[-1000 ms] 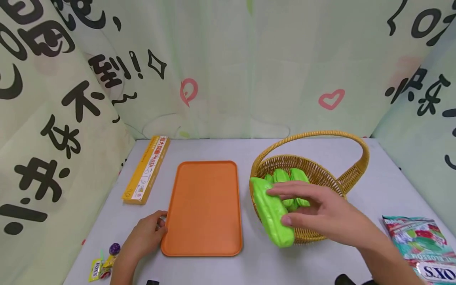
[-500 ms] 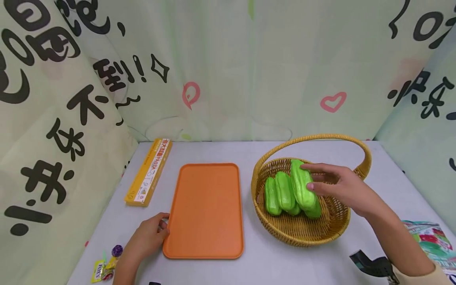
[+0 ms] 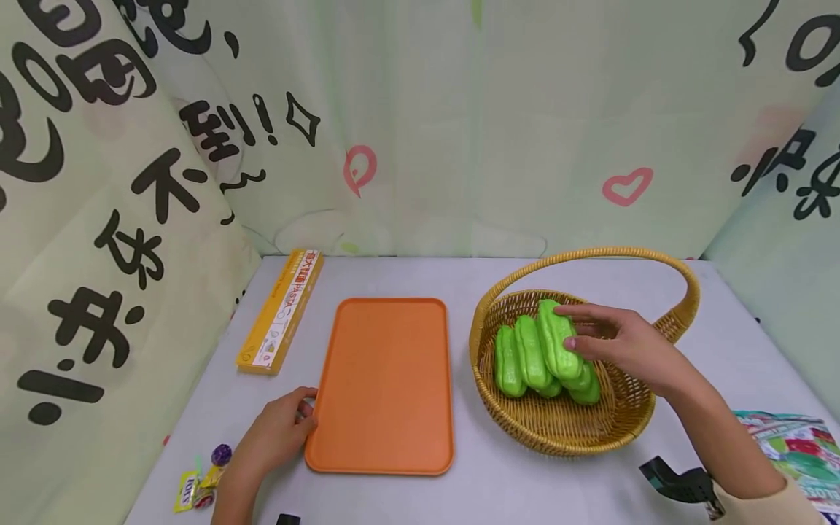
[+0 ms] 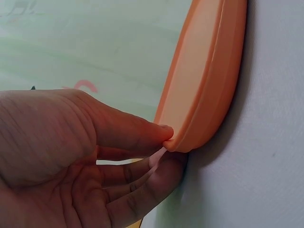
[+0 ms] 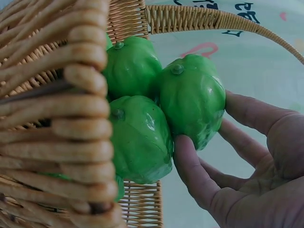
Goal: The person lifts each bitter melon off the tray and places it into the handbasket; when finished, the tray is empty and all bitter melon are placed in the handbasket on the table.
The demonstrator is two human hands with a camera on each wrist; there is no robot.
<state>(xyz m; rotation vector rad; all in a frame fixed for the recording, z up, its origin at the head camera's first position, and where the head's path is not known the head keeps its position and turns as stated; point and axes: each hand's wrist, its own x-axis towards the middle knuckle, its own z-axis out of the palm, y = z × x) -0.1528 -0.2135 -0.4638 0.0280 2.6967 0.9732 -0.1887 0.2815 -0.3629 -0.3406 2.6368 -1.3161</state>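
Observation:
My left hand (image 3: 278,430) pinches the left rim of an orange rectangular tray (image 3: 383,386). In the left wrist view the thumb lies on the tray's rim (image 4: 190,114), with fingers beneath. Inside a wicker basket (image 3: 551,434) lie several green, ridged, elongated vegetables (image 3: 508,364). My right hand (image 3: 630,346) holds the topmost green vegetable (image 3: 554,339) between thumb and fingers, against the others. Up close in the right wrist view, this vegetable (image 5: 192,99) has a small stem nub at its end and touches its neighbours. The basket's wall (image 5: 57,142) hides part of the pile.
A yellow pasta box (image 3: 281,313) lies at the back left of the table. Small wrapped candies (image 3: 203,477) sit beside my left forearm. A colourful bag (image 3: 797,452) is at the right, partly behind my right forearm. The basket's handle (image 3: 610,252) arches over its far side.
My right hand has carried the green vegetable from the basket's front left edge back and right onto the pile, and stayed there over the last half second. My left hand has kept its place.

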